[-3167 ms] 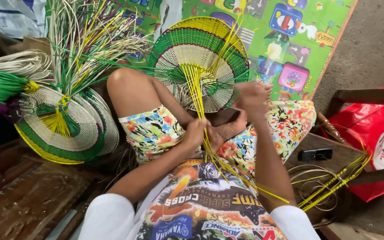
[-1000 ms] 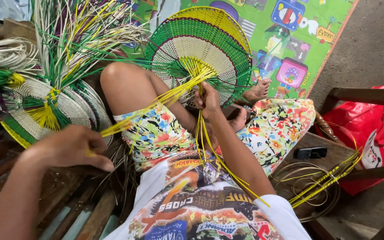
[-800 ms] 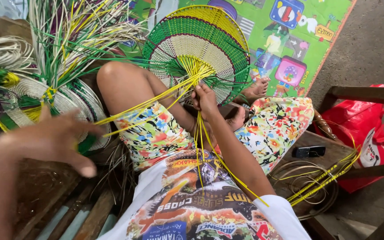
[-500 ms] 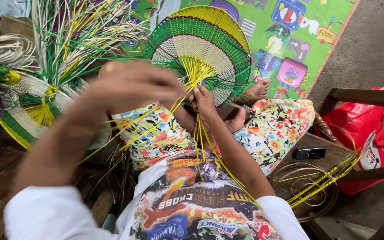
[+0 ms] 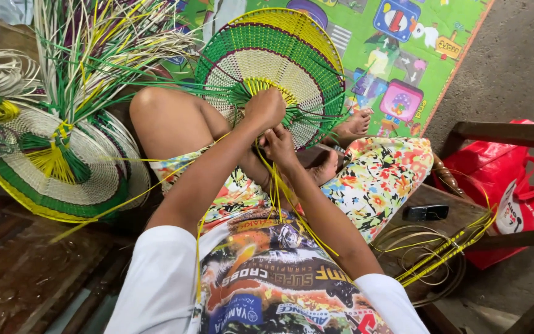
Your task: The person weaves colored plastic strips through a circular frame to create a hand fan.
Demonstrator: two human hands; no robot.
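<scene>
A round woven fan [image 5: 279, 62] in green, yellow and cream stands upright between my knees. My left hand [image 5: 266, 106] is closed at its centre, gripping the yellow strands [image 5: 276, 185] where they leave the weave. My right hand [image 5: 279, 143] sits just below it, fingers pinched on the same yellow strands, which trail down over my lap and shirt.
Finished woven fans [image 5: 57, 167] and loose green, yellow and cream strips [image 5: 88, 55] are piled at my left. A colourful play mat [image 5: 403, 55] lies ahead. A red bag [image 5: 495, 179], a dark phone [image 5: 426, 213] and coiled strips [image 5: 428, 260] are at my right by a wooden frame.
My left hand swung out to the left pulling a yellow strand, then came back in to the fan's centre. My right hand stayed on the strands below the fan.
</scene>
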